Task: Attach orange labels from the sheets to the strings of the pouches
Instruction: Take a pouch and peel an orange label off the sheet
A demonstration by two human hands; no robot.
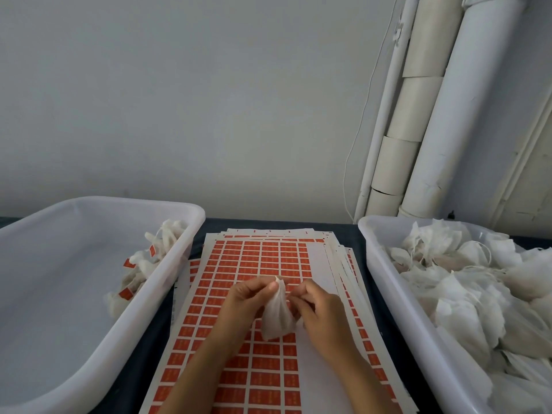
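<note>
A small white pouch [276, 316] hangs between my two hands above the stack of orange label sheets [263, 258]. My left hand [245, 303] pinches the gathered top of the pouch with thumb and fingertips. My right hand [319, 312] sits close on the pouch's right side, fingers curled and pinching at its neck, where the thin string is too fine to make out. The top sheet carries a grid of orange labels, with a bare white strip down its right side.
A white tub [98, 318] on the left holds several pouches with orange labels [140, 264] along its right wall. A white tub [385, 282] on the right is heaped with unlabelled pouches [466, 282]. White pipes [454, 121] stand behind it against the wall.
</note>
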